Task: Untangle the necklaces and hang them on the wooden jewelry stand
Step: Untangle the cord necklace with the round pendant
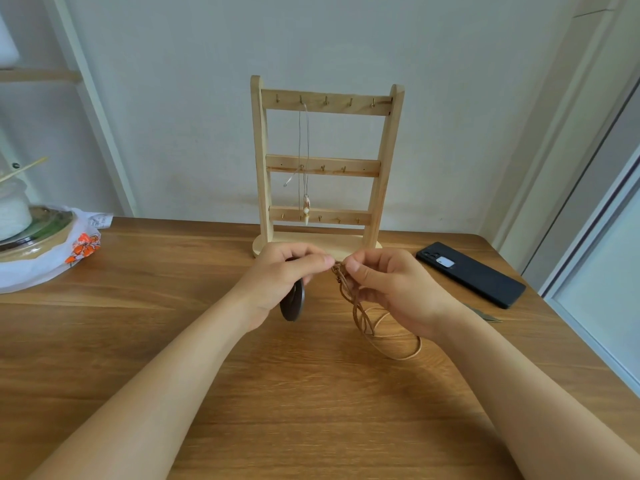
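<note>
Two hands, a left hand (284,275) and a right hand (391,285), over one table (311,410), with two necklaces in view: one cord necklace (358,315) bearing one dark disc (292,306), and one thin necklace (307,209) with one pale pendant. One stand (389,140) has three rails (360,107), with five hooks (325,101) on the top rail, three plain on the middle one and the bottom row too small to count surely. Also one phone (471,273) and one bag (41,271).
</note>
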